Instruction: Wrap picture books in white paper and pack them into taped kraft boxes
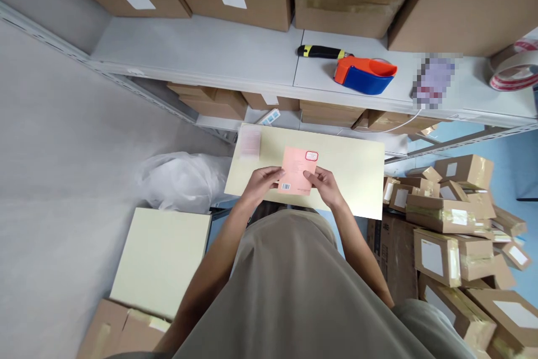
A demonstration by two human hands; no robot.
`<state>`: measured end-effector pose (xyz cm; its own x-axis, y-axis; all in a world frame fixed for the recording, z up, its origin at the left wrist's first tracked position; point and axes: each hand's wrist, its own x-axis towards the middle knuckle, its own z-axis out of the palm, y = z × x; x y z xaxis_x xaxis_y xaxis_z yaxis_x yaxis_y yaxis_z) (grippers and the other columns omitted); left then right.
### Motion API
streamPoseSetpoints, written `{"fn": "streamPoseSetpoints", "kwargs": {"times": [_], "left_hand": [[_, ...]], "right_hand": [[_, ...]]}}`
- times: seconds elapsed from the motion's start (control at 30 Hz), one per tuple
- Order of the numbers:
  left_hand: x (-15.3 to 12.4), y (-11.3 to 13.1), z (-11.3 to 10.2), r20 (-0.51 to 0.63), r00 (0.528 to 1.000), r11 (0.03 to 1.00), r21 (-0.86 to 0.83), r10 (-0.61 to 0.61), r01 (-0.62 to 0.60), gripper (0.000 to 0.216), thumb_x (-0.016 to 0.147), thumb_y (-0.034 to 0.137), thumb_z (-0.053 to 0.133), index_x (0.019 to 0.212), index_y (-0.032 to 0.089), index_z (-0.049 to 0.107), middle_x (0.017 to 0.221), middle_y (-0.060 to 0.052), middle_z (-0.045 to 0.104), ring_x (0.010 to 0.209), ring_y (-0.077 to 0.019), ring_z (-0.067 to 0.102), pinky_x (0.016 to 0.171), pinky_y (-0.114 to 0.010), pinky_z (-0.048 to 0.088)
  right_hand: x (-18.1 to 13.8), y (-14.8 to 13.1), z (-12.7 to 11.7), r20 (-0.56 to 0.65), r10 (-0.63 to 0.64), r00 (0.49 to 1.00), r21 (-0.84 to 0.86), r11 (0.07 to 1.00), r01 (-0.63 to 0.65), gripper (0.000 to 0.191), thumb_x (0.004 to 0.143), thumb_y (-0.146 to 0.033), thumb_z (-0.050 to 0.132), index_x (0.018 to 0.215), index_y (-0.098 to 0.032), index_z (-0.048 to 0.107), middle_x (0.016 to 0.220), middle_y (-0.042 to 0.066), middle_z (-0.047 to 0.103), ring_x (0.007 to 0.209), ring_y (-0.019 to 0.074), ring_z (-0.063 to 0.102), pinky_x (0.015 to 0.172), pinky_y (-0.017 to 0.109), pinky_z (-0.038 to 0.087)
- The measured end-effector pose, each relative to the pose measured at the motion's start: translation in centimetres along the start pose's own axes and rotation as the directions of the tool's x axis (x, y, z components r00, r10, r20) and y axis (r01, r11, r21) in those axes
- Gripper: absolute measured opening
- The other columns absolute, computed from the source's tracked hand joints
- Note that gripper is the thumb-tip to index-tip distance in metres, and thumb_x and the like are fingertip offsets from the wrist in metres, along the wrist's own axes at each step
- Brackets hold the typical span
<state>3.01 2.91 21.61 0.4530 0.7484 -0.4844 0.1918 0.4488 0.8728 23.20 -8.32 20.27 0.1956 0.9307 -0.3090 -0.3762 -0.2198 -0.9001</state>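
Between my two hands is a flat pink booklet (297, 171), with a red-bordered white label at its top right and a barcode at its lower left. My left hand (264, 181) grips its left edge, thumb on the front face. On the right edge, my right hand (325, 184) pinches it with the thumb also on the front. The fingers behind it are partly hidden. Below the booklet is a pale yellow tabletop (357, 174). A small stack wrapped in clear plastic (250, 143) lies at the table's far left corner.
Ahead, a grey shelf (202, 45) carries cartons, a utility knife (321, 52), an orange and blue tape dispenser (365, 76) and a tape roll (515, 70). Taped cardboard boxes (437, 213) are piled at right. A white plastic bag (180, 180) and a pale yellow surface (163, 258) are at left.
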Motion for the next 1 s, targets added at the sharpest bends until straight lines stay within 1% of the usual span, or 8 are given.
{"fn": "streamPoseSetpoints", "kwargs": {"times": [0.2, 0.33, 0.43, 0.63, 0.73, 0.83, 0.9, 1.0], "left_hand": [[-1.1, 0.0, -0.6, -0.089, 0.996, 0.999, -0.031, 0.019, -0.022, 0.067, 0.061, 0.069, 0.102, 0.1, 0.016, 0.09, 0.1, -0.011, 0.087, 0.092, -0.0315, 0.082, 0.08, -0.047, 0.073], [-1.4, -0.4, -0.4, -0.245, 0.963, 0.994, 0.019, 0.111, -0.11, 0.065, 0.066, 0.067, 0.099, 0.105, 0.016, 0.09, 0.099, -0.009, 0.087, 0.094, -0.0326, 0.083, 0.084, -0.05, 0.074], [-1.5, -0.8, 0.7, -0.286, 0.933, 0.974, 0.113, 0.219, -0.194, 0.053, 0.077, 0.06, 0.095, 0.109, 0.018, 0.091, 0.105, -0.008, 0.088, 0.098, -0.0326, 0.083, 0.091, -0.049, 0.073], [-2.6, -2.1, 3.3, -0.097, 0.94, 0.925, 0.239, 0.326, -0.296, 0.04, 0.079, 0.045, 0.092, 0.116, 0.028, 0.09, 0.136, -0.005, 0.081, 0.11, -0.0315, 0.083, 0.098, -0.047, 0.071], [-2.5, -2.3, 2.4, -0.022, 0.968, 0.952, 0.186, 0.25, -0.242, 0.049, 0.083, 0.051, 0.088, 0.123, 0.023, 0.087, 0.121, -0.008, 0.086, 0.095, -0.0275, 0.084, 0.092, -0.044, 0.072], [-1.6, -1.7, 0.0, -0.112, 0.969, 0.964, 0.171, 0.222, -0.201, 0.055, 0.085, 0.059, 0.086, 0.123, 0.019, 0.085, 0.1, -0.009, 0.087, 0.086, -0.0255, 0.082, 0.083, -0.039, 0.07], [-0.9, -1.0, -1.5, -0.179, 0.953, 0.962, 0.166, 0.245, -0.216, 0.058, 0.082, 0.061, 0.088, 0.122, 0.02, 0.084, 0.114, -0.011, 0.086, 0.093, -0.0256, 0.081, 0.082, -0.036, 0.068], [-0.3, 0.1, -2.7, -0.079, 0.963, 0.956, 0.164, 0.258, -0.243, 0.059, 0.079, 0.059, 0.092, 0.122, 0.021, 0.082, 0.129, -0.013, 0.082, 0.105, -0.0263, 0.079, 0.085, -0.034, 0.063]], "right_hand": [[0.3, 1.0, 0.8, -0.02, -0.011, 1.0, -0.04, 0.999, 0.01, 0.058, 0.086, -0.073, 0.084, 0.111, -0.021, 0.081, 0.093, 0.006, 0.083, 0.084, 0.0243, 0.077, 0.074, 0.037, 0.065], [0.7, 2.2, 2.0, -0.277, -0.127, 0.953, -0.167, 0.983, 0.082, 0.061, 0.088, -0.074, 0.08, 0.124, -0.024, 0.079, 0.132, 0.013, 0.082, 0.12, 0.0308, 0.077, 0.1, 0.045, 0.066], [0.3, 2.5, 3.7, -0.237, -0.114, 0.965, -0.151, 0.985, 0.08, 0.064, 0.087, -0.071, 0.083, 0.13, -0.024, 0.078, 0.145, 0.014, 0.076, 0.13, 0.0333, 0.075, 0.109, 0.048, 0.063], [-0.3, 2.4, 5.0, -0.117, -0.158, 0.98, -0.173, 0.975, 0.136, 0.053, 0.093, -0.073, 0.077, 0.107, -0.022, 0.079, 0.1, 0.005, 0.082, 0.092, 0.0237, 0.077, 0.082, 0.034, 0.065], [-0.1, 2.4, 3.5, -0.124, -0.141, 0.982, -0.172, 0.978, 0.119, 0.056, 0.091, -0.078, 0.075, 0.089, -0.022, 0.074, 0.069, -0.001, 0.069, 0.061, 0.0169, 0.062, 0.06, 0.03, 0.054], [-0.3, 2.1, 2.1, -0.085, -0.105, 0.991, -0.11, 0.989, 0.096, 0.055, 0.088, -0.077, 0.08, 0.087, -0.023, 0.074, 0.062, -0.003, 0.063, 0.055, 0.0149, 0.057, 0.057, 0.029, 0.052], [-0.7, 1.4, 1.8, -0.061, -0.061, 0.996, -0.066, 0.996, 0.057, 0.054, 0.086, -0.076, 0.083, 0.092, -0.022, 0.076, 0.066, -0.002, 0.067, 0.058, 0.0158, 0.06, 0.061, 0.03, 0.056], [-1.2, 0.3, 1.7, -0.017, -0.004, 1.0, -0.008, 1.0, 0.004, 0.055, 0.083, -0.074, 0.087, 0.1, -0.023, 0.08, 0.078, 0.0, 0.074, 0.067, 0.0173, 0.066, 0.069, 0.033, 0.062]]}}
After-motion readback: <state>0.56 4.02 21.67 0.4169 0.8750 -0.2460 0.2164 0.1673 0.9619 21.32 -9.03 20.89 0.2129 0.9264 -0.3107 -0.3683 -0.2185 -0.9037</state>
